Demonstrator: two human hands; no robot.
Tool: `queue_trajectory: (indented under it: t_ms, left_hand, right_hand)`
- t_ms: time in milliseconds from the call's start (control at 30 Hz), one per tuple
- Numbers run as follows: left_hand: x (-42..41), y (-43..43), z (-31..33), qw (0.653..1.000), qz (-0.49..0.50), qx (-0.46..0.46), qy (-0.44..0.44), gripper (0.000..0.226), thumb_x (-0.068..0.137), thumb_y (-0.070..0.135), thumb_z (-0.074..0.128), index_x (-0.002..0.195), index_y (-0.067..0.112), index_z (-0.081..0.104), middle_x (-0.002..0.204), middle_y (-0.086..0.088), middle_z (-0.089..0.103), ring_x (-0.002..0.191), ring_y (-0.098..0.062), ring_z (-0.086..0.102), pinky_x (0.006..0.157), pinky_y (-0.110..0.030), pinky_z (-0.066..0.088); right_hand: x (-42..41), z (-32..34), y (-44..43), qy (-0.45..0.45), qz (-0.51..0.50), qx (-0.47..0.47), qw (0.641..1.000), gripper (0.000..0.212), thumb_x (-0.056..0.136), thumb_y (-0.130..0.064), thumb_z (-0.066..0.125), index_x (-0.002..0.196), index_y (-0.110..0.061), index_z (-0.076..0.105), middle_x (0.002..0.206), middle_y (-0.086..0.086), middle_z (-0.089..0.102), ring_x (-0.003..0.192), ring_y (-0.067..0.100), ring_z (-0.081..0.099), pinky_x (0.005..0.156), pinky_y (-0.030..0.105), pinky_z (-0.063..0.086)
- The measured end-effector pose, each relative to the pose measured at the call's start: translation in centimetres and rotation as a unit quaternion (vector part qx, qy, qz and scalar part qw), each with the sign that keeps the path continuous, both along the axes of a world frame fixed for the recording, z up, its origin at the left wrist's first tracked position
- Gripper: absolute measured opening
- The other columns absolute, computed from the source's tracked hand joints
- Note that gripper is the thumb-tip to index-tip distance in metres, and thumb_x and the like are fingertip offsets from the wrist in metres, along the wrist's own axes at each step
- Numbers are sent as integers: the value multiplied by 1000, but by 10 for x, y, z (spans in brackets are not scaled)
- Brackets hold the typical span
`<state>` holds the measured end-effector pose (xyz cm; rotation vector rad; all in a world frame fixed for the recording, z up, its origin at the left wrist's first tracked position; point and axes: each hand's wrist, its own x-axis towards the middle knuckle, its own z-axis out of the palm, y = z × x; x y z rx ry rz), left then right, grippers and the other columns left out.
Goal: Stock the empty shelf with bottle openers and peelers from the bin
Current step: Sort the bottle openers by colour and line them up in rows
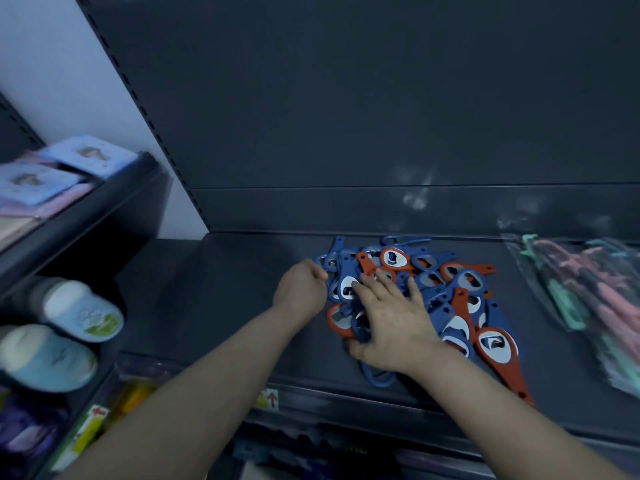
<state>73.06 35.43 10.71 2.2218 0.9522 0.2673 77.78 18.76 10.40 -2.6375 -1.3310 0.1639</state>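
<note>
A heap of blue and orange bottle openers (450,292) lies on the dark shelf (225,306), right of its middle. My left hand (302,287) is at the heap's left edge with its fingers curled around blue openers there. My right hand (391,317) lies flat on top of the heap, fingers spread and straight, pressing on the openers. A clear bag of pink and teal peelers (581,303) lies on the shelf at the far right. No bin is in view.
A neighbouring shelf unit on the left holds blue and pink packs (62,171) above and round blue-capped containers (83,311) below. The shelf's front rail carries a price tag (269,400). More goods sit on lower shelves.
</note>
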Motion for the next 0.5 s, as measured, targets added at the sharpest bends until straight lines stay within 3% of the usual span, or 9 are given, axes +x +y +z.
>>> queue_trajectory:
  t_ms: [100,267,333,400,500]
  left_hand:
    - [-1,12,3,998,-32,51,18,23,88,8,49,84,28,58,102,3,64,98,-19,60,88,-35,51]
    - [1,26,-1,971,-159,173,48,35,92,12,50,123,24,59,124,1,56,117,-24,44,95,-38,44]
    - [5,23,1,967,-177,178,30,23,93,30,54,112,25,65,110,3,65,111,-23,49,91,-38,46]
    - [11,14,5,976,-150,147,55,28,84,51,60,84,25,67,81,9,67,91,-19,59,75,-32,49]
    - [19,8,6,981,-139,96,100,42,74,53,70,58,18,52,61,4,58,63,-19,55,53,-26,39]
  right_hand:
    - [9,4,-13,8,5,-12,1000,89,76,-51,59,150,-28,16,160,-8,7,148,13,-6,116,56,-6]
    - [18,10,-21,18,-24,-34,999,80,78,-39,59,148,-33,22,160,-10,3,147,15,-10,115,58,-6]
    - [14,14,-12,35,-41,6,999,73,78,-38,57,145,-33,30,160,-10,7,148,15,-8,116,57,-3]
    - [9,18,2,25,-65,46,997,66,78,-32,55,142,-32,38,157,-10,19,148,13,1,117,52,3]
    - [3,20,21,5,-123,71,990,56,82,-19,51,136,-29,46,143,-7,45,143,12,21,115,42,15]
